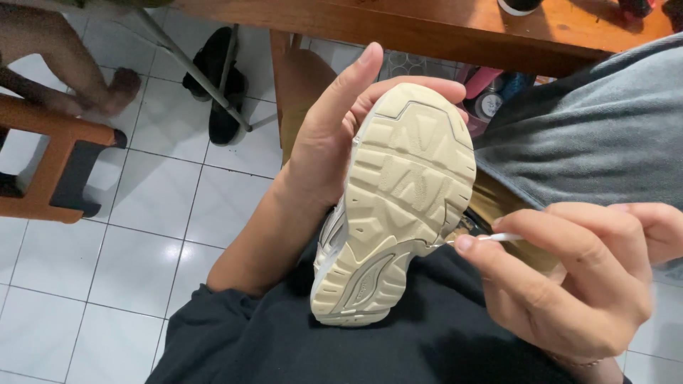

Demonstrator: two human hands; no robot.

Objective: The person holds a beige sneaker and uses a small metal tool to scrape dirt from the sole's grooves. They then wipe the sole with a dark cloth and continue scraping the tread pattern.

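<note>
Above white floor tiles (pixel 149 206), left hand (pixel 324 142) grips shoe (pixel 398 206) (sole up); right hand (pixel 576 277) fingers pinch lace (pixel 491 237).

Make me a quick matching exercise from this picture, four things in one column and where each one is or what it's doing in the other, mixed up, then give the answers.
Things:
1. left hand
2. right hand
3. cream shoe
4. black shoes

Places or states:
A. sole facing up, over the lap
B. on the white floor tiles under the table
C. pinching a white lace end
D. wrapped around the side of the shoe

Pairs: 1-D, 2-C, 3-A, 4-B
</note>
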